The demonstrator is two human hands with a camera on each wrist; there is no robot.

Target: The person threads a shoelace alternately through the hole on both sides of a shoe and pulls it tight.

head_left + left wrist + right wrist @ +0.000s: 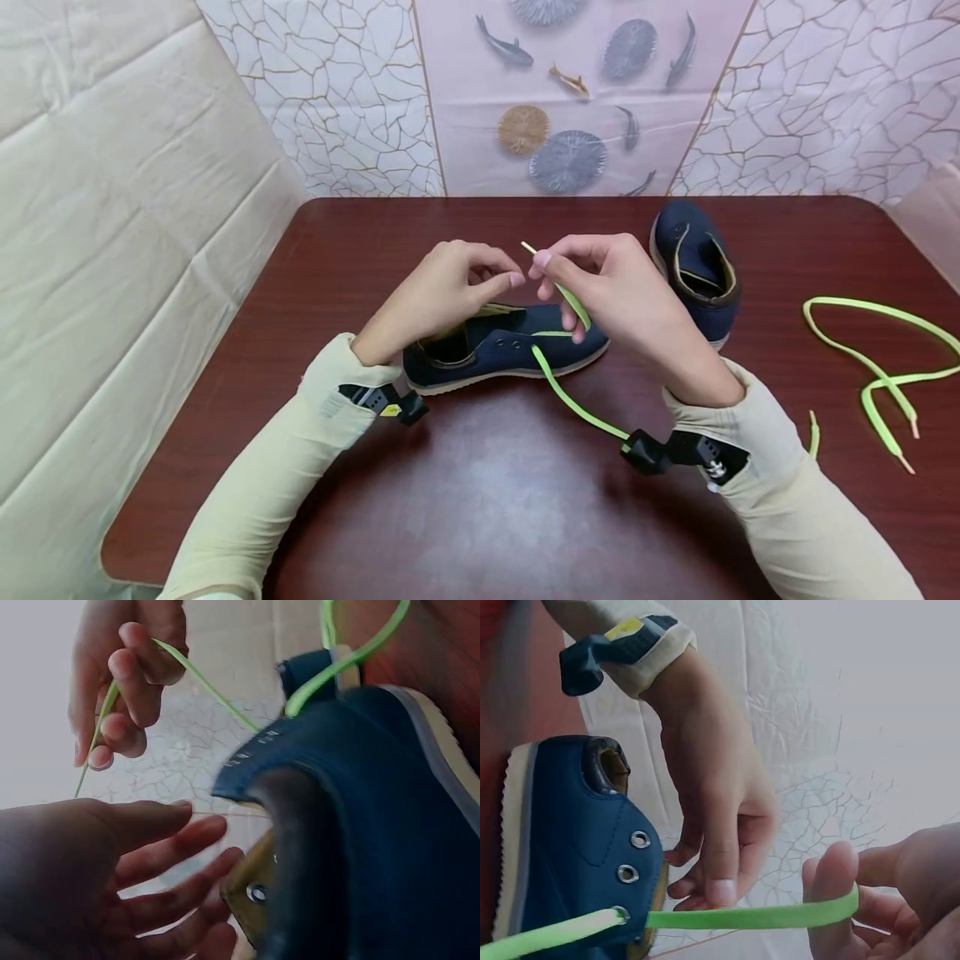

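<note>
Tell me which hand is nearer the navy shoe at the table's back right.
Right. The right hand, pinching a neon-green shoelace, is just left of that navy shoe; the left hand is farther left, above the other shoe.

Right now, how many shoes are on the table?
2. The near shoe, threaded with a green lace, sits below the left hand and right hand; the far shoe stands behind, to the right.
</note>
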